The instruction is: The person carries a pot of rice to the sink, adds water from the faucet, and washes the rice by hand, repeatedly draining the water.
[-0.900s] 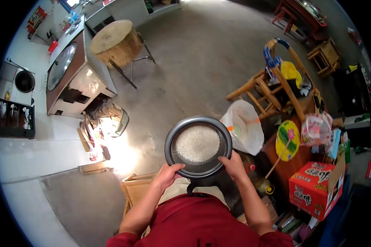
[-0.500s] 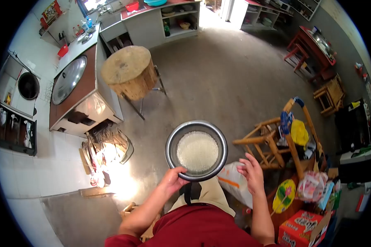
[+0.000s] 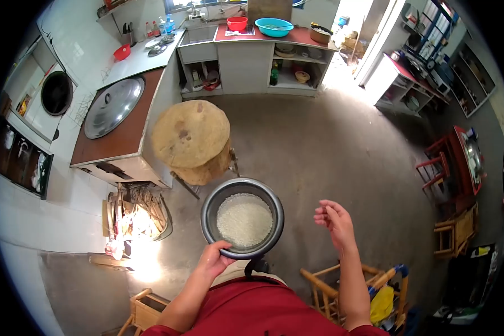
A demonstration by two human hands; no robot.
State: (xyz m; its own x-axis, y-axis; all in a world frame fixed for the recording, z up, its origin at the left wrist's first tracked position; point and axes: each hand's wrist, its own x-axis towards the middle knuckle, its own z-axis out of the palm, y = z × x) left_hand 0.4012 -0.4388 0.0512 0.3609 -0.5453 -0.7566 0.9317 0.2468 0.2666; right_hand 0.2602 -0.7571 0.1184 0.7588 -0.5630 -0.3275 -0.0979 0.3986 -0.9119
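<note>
Bowl rim (image 3: 279,219) in left grip (image 3: 213,260)

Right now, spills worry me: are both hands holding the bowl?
No, the left hand grips the bowl; the right hand hangs apart.

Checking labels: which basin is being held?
The dark basin, holding white grains, in the left hand; the turquoise basin and red basin stand on the far counter.

Left hand (image 3: 211,262) clamped in a grip; right hand (image 3: 336,220) held out, well apart from it.
Left forearm (image 3: 189,292) slants forward and inward; the thumb (image 3: 219,245) lies on top, the other fingers largely hidden; right forearm (image 3: 351,280) extends almost straight forward; its fingers (image 3: 320,216) curl loosely, pointing inward; this hand reaches slightly farther ahead.
</note>
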